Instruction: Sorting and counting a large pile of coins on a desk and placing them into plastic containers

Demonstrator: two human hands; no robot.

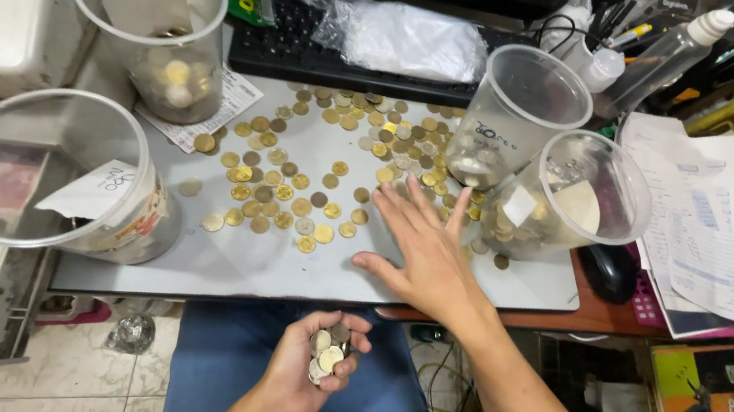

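Small round metal coins [297,180], gold and silver, lie scattered flat on a smooth pale grey board [234,260]. The right hand [422,248] rests open on the board, fingers spread, fingertips touching coins at its twelve o'clock. The left hand [314,359], below the board at six o'clock, is cupped shut around a small stack of coins [326,352]. Clear plastic tubs stand around: one [154,25] at eleven o'clock, one [52,173] at nine, two [518,113] [577,196] at two.
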